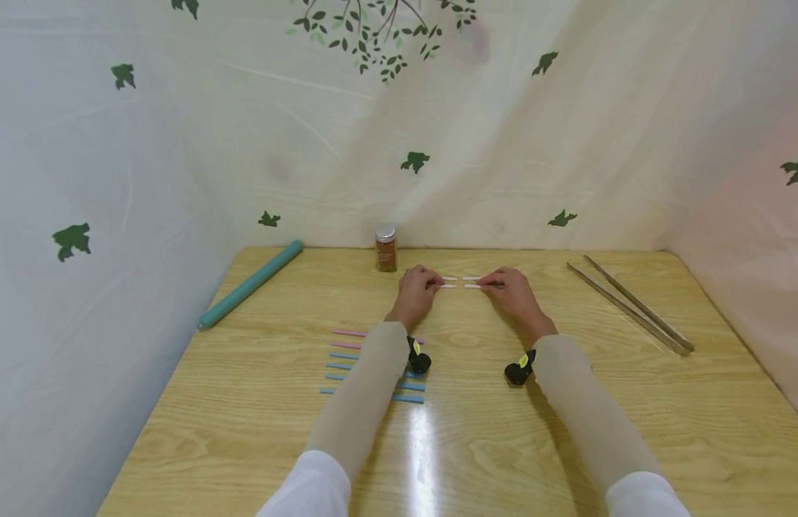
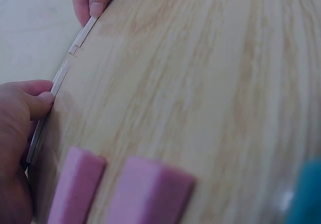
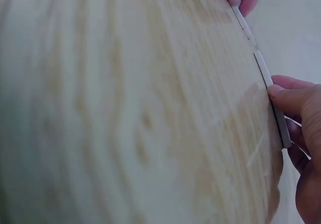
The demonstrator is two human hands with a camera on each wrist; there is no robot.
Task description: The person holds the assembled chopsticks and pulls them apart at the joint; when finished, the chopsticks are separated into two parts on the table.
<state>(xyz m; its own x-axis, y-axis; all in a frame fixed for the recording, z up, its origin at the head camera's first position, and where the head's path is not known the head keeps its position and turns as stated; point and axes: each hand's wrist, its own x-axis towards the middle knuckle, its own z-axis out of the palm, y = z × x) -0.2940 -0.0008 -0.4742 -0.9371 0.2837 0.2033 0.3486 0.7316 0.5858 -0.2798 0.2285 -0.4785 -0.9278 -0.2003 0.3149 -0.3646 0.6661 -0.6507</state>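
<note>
- Head view (dial centred on table (image 1: 476, 445), 12 at far edge): left hand (image 1: 417, 293) at 11 o'clock, thumb and fingers closed in a pinch; left white sticks (image 1: 448, 286), two, project from it toward 3.
- Head view: right hand (image 1: 512, 293) at 1 o'clock, likewise pinching; right white sticks (image 1: 473, 286), two, point toward 9. The two pairs face end to end at 12, a narrow gap between.
- Head view: jar (image 1: 386, 248) with silvery lid upright at 11, beyond the left hand. Teal rod (image 1: 252, 286) lies at 10; tongs (image 1: 631, 305) at 2.
- Head view: two pink sticks (image 1: 347, 332) and four blue sticks (image 1: 408, 399) lie in rows at 8, partly hidden by the left sleeve (image 1: 363, 402). Patterned curtain (image 1: 334, 179) behind, at 12.
- Left wrist view (dial centred on picture): left hand at 9, thumb pressed on a white stick, fingers behind; right hand at 11 with another. Facing ends close together, apart. Pink sticks at 6 and 7, near the lens.
- Right wrist view (same dial): right hand at 3, thumb and finger nipping a white stick; left hand at 1, partly cut off. Small gap between stick ends at 2. Cannot tell from here whether each pinch takes both sticks.
</note>
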